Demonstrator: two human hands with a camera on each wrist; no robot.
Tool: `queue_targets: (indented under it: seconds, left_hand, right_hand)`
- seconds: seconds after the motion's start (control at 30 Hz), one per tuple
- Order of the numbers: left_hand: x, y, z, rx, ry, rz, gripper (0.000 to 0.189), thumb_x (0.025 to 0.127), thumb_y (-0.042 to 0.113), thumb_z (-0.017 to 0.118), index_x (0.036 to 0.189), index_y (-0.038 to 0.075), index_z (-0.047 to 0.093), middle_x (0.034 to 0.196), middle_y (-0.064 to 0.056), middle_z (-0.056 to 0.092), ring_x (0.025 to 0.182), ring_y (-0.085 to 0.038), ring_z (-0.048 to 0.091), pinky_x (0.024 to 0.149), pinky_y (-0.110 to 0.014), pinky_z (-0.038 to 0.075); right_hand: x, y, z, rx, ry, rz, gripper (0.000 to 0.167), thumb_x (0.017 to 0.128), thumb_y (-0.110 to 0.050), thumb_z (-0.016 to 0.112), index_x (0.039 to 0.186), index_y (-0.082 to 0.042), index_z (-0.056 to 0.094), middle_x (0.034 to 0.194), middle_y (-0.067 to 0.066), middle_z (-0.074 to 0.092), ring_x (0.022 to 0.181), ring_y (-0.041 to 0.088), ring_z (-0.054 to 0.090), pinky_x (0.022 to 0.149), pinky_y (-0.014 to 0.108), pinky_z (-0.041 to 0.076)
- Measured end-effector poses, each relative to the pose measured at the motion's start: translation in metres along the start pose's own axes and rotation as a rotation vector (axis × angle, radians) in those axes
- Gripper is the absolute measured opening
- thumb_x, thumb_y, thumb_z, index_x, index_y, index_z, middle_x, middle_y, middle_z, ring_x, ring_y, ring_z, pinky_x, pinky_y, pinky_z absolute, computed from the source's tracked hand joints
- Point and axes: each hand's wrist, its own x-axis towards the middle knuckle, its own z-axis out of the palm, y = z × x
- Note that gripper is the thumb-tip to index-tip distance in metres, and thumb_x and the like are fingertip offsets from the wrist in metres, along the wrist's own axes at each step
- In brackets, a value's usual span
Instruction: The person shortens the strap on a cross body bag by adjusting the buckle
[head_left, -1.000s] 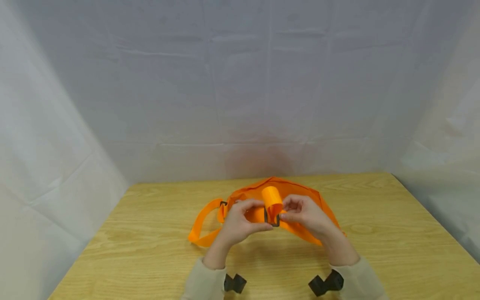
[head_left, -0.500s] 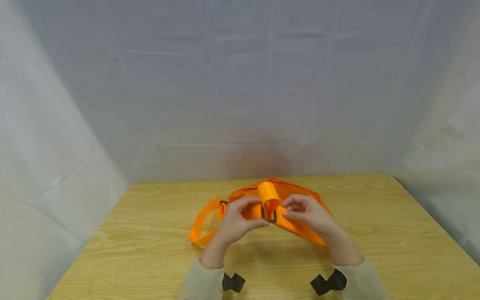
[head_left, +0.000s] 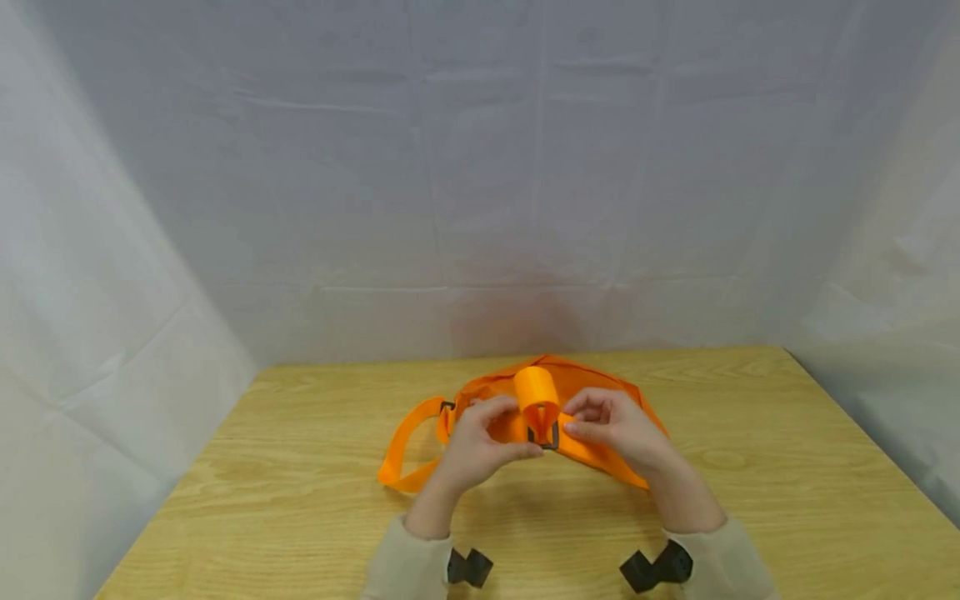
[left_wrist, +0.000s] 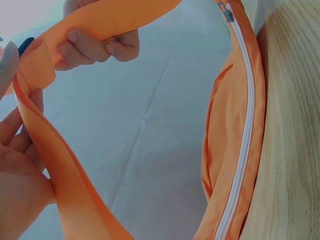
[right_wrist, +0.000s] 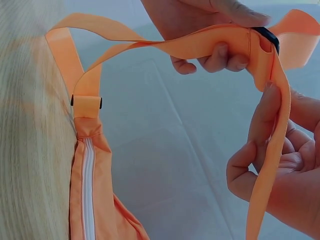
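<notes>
In the head view an orange waist bag (head_left: 577, 379) rests on the wooden table, its white zipper (left_wrist: 245, 135) showing in the left wrist view. My left hand (head_left: 476, 442) grips a black slide buckle (head_left: 555, 436) on the bag's orange strap (head_left: 581, 450), thumb and forefinger at its edges. Just to the right, my right hand (head_left: 618, 429) pinches the strap, fingers curled. A loop of webbing (head_left: 536, 386) stands up out of the buckle. Both hands hold this stretch of strap raised off the table. The fingers behind the strap are partly hidden in the head view.
Left of the hands, another strap loop (head_left: 397, 454) lies on the wooden table (head_left: 300, 517), with a second black slider (head_left: 447, 406) beside the bag. White sheeting (head_left: 480, 208) hangs behind the table and on both sides.
The buckle and webbing loop have shifted slightly left, then the buckle a little back right. My right hand's fingertips sit slightly farther from the buckle than a second ago; both hands keep hold.
</notes>
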Motion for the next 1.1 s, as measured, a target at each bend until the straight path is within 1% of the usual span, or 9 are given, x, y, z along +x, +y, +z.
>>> queue_targets:
  seconds: [0.23,0.4,0.47,0.5,0.6,0.7,0.83,0.9,1.1]
  left_hand:
    - [-0.0003,-0.0003,0.0010,0.011,-0.022,0.029,0.033,0.065,0.014,0.079,0.092,0.004,0.063,0.089,0.000,0.061,0.079,-0.012,0.047,0.084,-0.032,0.030]
    - [0.0002,-0.0031,0.0012,0.029,-0.048,0.071,0.030,0.066,0.018,0.078,0.089,0.008,0.063,0.082,0.004,0.059,0.069,-0.010,0.041,0.067,-0.024,0.031]
    - [0.0004,-0.0040,0.0012,0.040,-0.055,0.079,0.029,0.066,0.019,0.078,0.088,0.008,0.063,0.080,0.004,0.058,0.067,-0.010,0.040,0.064,-0.024,0.030]
    - [0.0004,-0.0037,0.0011,0.040,-0.058,0.080,0.030,0.066,0.019,0.078,0.089,0.008,0.063,0.082,0.003,0.059,0.069,-0.010,0.042,0.068,-0.024,0.031]
    - [0.0008,-0.0026,0.0009,0.027,-0.066,0.047,0.033,0.066,0.018,0.078,0.094,0.006,0.064,0.090,0.001,0.062,0.078,-0.010,0.048,0.082,-0.030,0.033]
    - [0.0012,-0.0010,0.0009,0.020,-0.071,0.004,0.037,0.066,0.017,0.078,0.099,0.006,0.064,0.097,0.000,0.062,0.085,-0.011,0.051,0.088,-0.034,0.031]
    - [0.0014,0.0000,0.0007,0.021,-0.063,-0.026,0.040,0.067,0.015,0.077,0.103,0.006,0.063,0.098,-0.002,0.063,0.082,-0.013,0.052,0.079,-0.029,0.037]
    - [0.0015,-0.0003,0.0004,0.020,-0.054,-0.035,0.041,0.068,0.014,0.077,0.105,0.005,0.062,0.098,-0.003,0.063,0.083,-0.014,0.051,0.077,-0.029,0.037]
    - [0.0010,-0.0006,-0.0019,0.067,-0.048,-0.090,0.041,0.068,0.022,0.077,0.105,0.009,0.063,0.100,0.002,0.062,0.089,-0.013,0.047,0.081,-0.033,0.035]
  right_hand:
    - [-0.0011,-0.0007,0.0004,0.018,-0.007,-0.003,0.009,0.082,-0.005,0.061,0.089,-0.004,0.055,0.071,0.000,0.055,0.063,0.009,0.051,0.058,0.023,0.044]
    - [-0.0011,-0.0001,0.0003,0.006,-0.016,0.000,0.012,0.082,-0.006,0.062,0.091,-0.005,0.054,0.070,0.000,0.054,0.062,0.010,0.050,0.058,0.023,0.043]
    - [-0.0007,0.0003,0.0003,-0.004,-0.019,0.003,0.014,0.082,-0.006,0.062,0.092,-0.003,0.052,0.070,0.000,0.054,0.062,0.010,0.050,0.058,0.023,0.044]
    - [-0.0004,0.0006,0.0002,-0.009,-0.020,0.005,0.014,0.083,-0.006,0.061,0.093,-0.002,0.052,0.070,0.001,0.054,0.062,0.010,0.050,0.058,0.023,0.044]
    - [-0.0003,0.0007,0.0007,-0.031,-0.023,0.007,0.017,0.083,-0.005,0.061,0.094,0.002,0.050,0.070,0.002,0.054,0.061,0.010,0.048,0.057,0.023,0.043]
    - [-0.0003,-0.0006,0.0016,-0.081,-0.022,0.000,0.019,0.084,-0.008,0.060,0.097,0.004,0.051,0.075,0.006,0.056,0.064,0.011,0.051,0.059,0.024,0.044]
    - [-0.0006,-0.0040,0.0034,-0.177,-0.035,-0.035,0.030,0.085,-0.015,0.060,0.108,0.004,0.055,0.095,0.011,0.060,0.081,0.016,0.057,0.069,0.028,0.047]
    - [-0.0007,-0.0054,0.0043,-0.225,-0.049,-0.061,0.038,0.083,-0.017,0.062,0.114,0.003,0.053,0.104,0.013,0.059,0.090,0.018,0.056,0.075,0.030,0.046]
    - [-0.0004,-0.0064,0.0080,-0.375,-0.048,-0.088,0.050,0.076,-0.021,0.070,0.118,0.000,0.052,0.104,0.007,0.058,0.085,0.016,0.055,0.073,0.029,0.046]
